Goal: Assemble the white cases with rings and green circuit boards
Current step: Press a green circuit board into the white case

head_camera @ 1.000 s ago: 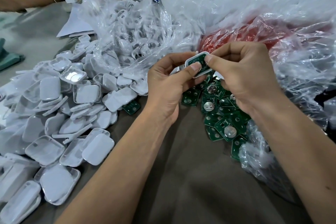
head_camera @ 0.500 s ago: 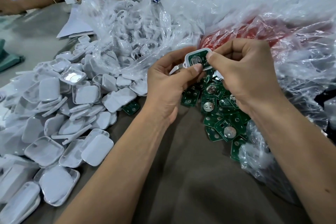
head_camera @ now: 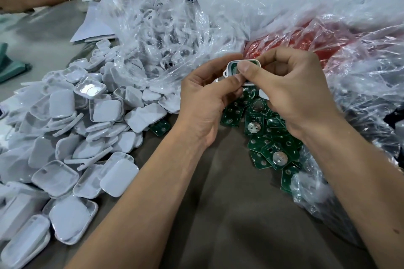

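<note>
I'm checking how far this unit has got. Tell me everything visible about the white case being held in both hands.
The white case is a small rounded-rectangle shell of what looks like plastic, with a small tab at its left end. Its open face is turned toward the camera, showing green inside. It is held above the pile of green circuit boards. The left hand grips it; the right hand presses its thumb into it.

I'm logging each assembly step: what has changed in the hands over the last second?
The right hand has slid its thumb from the case's right edge onto the green circuit board, now mostly covered, in the white case. The left hand keeps its grip on the case. The piles of white cases and green boards lie as before.
</note>
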Motion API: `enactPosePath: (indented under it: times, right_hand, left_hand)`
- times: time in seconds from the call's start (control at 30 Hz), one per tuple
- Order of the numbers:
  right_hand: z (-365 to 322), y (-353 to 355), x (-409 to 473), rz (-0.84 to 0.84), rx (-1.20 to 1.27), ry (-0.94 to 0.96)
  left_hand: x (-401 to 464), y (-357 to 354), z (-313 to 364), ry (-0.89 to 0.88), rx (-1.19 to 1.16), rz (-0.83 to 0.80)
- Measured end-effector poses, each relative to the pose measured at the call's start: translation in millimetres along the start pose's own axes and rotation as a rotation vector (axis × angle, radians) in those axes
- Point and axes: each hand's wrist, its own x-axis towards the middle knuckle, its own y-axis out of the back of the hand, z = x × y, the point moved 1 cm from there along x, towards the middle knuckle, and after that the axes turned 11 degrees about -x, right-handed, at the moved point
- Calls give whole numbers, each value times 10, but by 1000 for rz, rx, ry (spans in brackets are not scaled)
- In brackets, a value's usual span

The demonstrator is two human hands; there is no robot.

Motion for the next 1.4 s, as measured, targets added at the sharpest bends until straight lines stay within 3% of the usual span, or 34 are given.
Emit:
enactPosePath:
  times: [0.2, 0.43, 0.6, 0.73, 0.87, 1.0, 1.13, 1.23, 1.4]
  right_hand:
    - [-22, 7, 7, -47, 139, -104]
    - [-23, 34, 10, -116, 202, -277]
    - [-50, 94, 24, -256, 462, -341]
    - [-87, 61, -13, -272, 557, -332]
    - [-134, 33, -34, -203, 478, -236]
    - [-125, 102, -18, -79, 408, -168]
    - [-131, 174, 29, 58, 56, 153]
    - [-146, 222, 45, 64, -243, 366]
    - [-175, 246, 23, -9, -419, 470]
  left_hand:
    - [-24, -18, -19, -75, 74, -13]
    - [-32, -2, -9, -38, 33, -66]
    - [-38, -20, 22, 86, -147, -197]
    - [-20, -16, 34, 180, -283, -191]
    - [-11, -31, 48, 211, -245, -134]
    - [4, -22, 70, 275, -357, -44]
    - [-18, -23, 78, 358, -396, -61]
    - [-31, -28, 68, 399, -378, -73]
    - [-38, -37, 69, 419, -361, -102]
